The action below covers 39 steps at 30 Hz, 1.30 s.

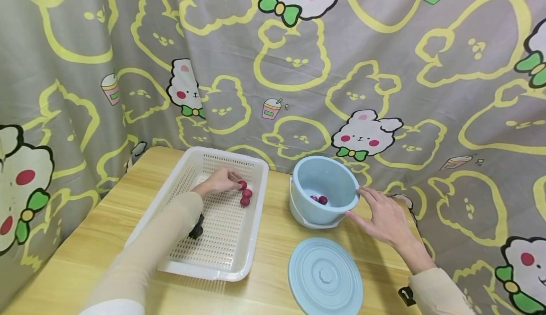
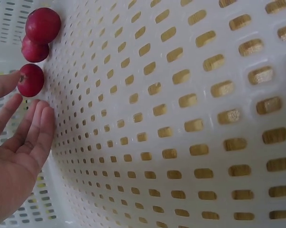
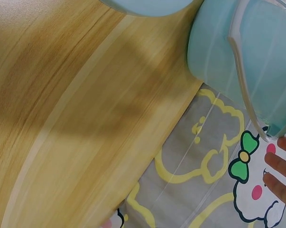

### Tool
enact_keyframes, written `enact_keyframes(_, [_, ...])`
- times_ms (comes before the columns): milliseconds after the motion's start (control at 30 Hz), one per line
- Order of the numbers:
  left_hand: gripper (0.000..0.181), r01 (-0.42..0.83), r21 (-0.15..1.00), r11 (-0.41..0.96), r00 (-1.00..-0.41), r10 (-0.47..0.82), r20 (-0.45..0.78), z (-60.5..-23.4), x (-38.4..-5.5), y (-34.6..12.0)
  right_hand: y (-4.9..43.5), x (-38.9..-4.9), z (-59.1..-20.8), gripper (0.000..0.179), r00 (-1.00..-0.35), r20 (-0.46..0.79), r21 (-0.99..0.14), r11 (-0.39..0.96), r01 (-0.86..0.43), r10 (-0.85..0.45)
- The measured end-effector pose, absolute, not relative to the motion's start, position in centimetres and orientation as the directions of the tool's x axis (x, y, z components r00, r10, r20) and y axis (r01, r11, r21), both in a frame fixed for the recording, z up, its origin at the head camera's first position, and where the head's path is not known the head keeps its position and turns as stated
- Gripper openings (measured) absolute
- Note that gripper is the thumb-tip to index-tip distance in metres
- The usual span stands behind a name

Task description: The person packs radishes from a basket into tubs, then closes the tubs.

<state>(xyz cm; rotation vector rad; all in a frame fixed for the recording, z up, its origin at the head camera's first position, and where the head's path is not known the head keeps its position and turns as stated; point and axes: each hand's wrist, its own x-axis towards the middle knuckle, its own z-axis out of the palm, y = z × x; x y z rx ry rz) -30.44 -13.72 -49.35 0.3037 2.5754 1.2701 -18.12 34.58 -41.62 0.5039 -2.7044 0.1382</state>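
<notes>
My left hand reaches into the white perforated basket, at its far right part. Three small round red radishes lie in a row along that side. In the left wrist view, the thumb and index fingertips of my left hand are right at the nearest radish, with the other fingers extended. My right hand rests its fingertips at the right rim of the light blue bucket, fingers spread. Two radishes sit inside at the bottom. Only fingertips of that hand show in the right wrist view.
A round blue lid lies on the wooden table in front of the bucket. Patterned grey curtain hangs behind and at both sides. The bucket's white handle hangs down its side. The table's right edge is close to the bucket.
</notes>
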Motion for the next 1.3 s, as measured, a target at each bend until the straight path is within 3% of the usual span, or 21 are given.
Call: enact_keyframes(1300, [0.023,0.044,0.820,0.571,-0.943,0.295,-0.155,-49.4,-30.8,-13.0,34.6,-18.1,-41.6,0.073,-0.862,0.388,-0.025,0.931,-0.364,-0.326])
